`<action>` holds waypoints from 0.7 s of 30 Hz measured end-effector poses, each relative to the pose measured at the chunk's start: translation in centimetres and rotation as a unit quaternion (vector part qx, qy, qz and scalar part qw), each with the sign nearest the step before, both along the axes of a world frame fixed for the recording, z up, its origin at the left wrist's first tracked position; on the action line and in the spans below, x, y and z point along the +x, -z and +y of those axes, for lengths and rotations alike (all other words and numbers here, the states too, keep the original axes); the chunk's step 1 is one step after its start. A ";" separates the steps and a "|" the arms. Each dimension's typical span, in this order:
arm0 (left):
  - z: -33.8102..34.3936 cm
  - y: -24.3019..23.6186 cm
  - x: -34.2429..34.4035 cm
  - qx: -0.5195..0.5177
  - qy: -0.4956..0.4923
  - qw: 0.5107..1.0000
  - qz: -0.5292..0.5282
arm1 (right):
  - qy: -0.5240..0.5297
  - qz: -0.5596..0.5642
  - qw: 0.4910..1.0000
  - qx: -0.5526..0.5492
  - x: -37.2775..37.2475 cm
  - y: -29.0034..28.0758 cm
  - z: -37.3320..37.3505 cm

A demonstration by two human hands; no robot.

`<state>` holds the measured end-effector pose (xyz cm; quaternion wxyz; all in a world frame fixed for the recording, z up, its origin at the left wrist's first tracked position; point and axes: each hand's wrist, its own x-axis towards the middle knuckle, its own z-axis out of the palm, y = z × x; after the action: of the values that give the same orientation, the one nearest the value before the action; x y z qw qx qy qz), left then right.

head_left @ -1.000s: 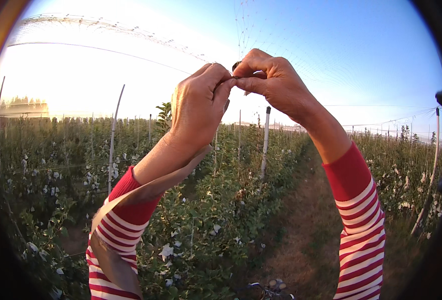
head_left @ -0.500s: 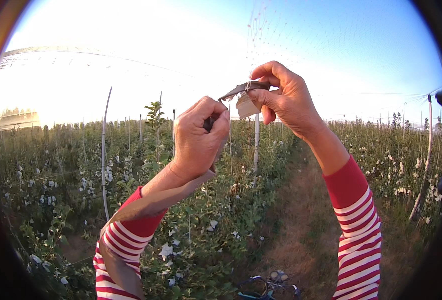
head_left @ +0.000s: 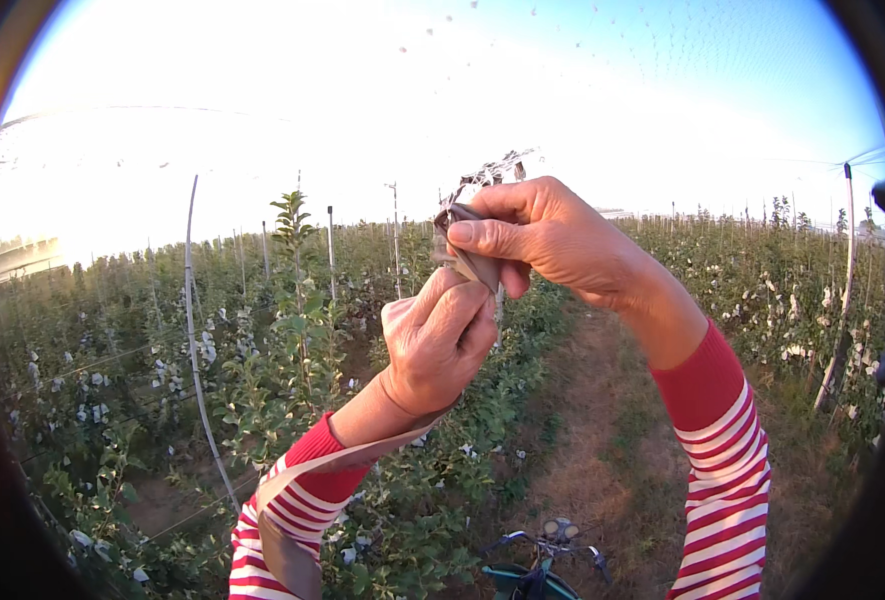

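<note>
Head view: right hand [head_left: 562, 245] (tight pinch) on brownish strip [head_left: 480, 266].

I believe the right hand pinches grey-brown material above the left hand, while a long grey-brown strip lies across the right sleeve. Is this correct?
One detail is wrong: in the head view, the long grey-brown strip lies across the left sleeve, not the right sleeve. The right hand does pinch grey-brown material above the left hand.
</note>
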<state>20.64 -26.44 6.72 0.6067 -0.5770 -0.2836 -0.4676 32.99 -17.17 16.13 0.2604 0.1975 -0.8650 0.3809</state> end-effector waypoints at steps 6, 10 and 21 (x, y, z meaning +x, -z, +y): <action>-0.7 0.9 -1.1 -0.079 0.072 0.984 -0.140 | 0.003 -0.014 1.000 -0.022 -0.9 1.0 -0.2; -3.6 -2.2 -1.4 -0.195 0.337 0.863 -0.321 | -0.003 0.012 1.000 0.014 -1.4 0.6 -1.2; -3.6 -4.4 -1.6 -0.201 0.300 0.882 -0.304 | 0.093 0.108 0.990 -0.008 -0.4 1.9 0.3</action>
<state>19.08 -30.08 11.13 0.1926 -0.5733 -0.3552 -0.7128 32.54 -16.86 14.25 0.3882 0.1543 -0.8433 0.3381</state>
